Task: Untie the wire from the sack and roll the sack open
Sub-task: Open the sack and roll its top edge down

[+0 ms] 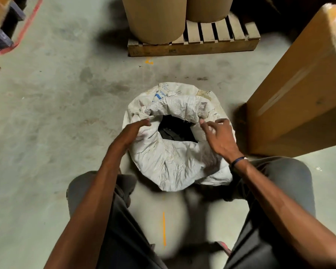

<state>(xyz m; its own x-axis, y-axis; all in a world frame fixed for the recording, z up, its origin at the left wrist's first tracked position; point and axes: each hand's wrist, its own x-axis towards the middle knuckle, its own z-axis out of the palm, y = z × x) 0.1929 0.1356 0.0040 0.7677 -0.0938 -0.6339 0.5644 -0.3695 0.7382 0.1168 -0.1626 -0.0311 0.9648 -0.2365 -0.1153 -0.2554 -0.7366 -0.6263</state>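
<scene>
— Where's the sack?

— Middle of the frame, standing on the concrete floor between the person's knees. White woven stuff, some blue print on the far side. Its top is rolled down into a thick collar, and the mouth gapes open with something dark inside. I can't tell what.

— And the hands?

— The left hand lies against the left side of the collar, fingers stretched almost straight, tips touching the rolled edge. It isn't clutching anything. The right hand is on the right side of the rim, fingers bent, thumb and fingertips nipping the edge of the fabric. There's a dark band on that wrist.

— See the wire anywhere?

— A thin strand shows at the far lip of the opening, too small to be sure.

— What's around them?

— A tall cardboard box leans in just to the right of the sack. Top centre, a wooden pallet carries two brown fibre drums. Red line painted on the floor in the upper left, and a short orange mark low in the frame between the legs.
</scene>
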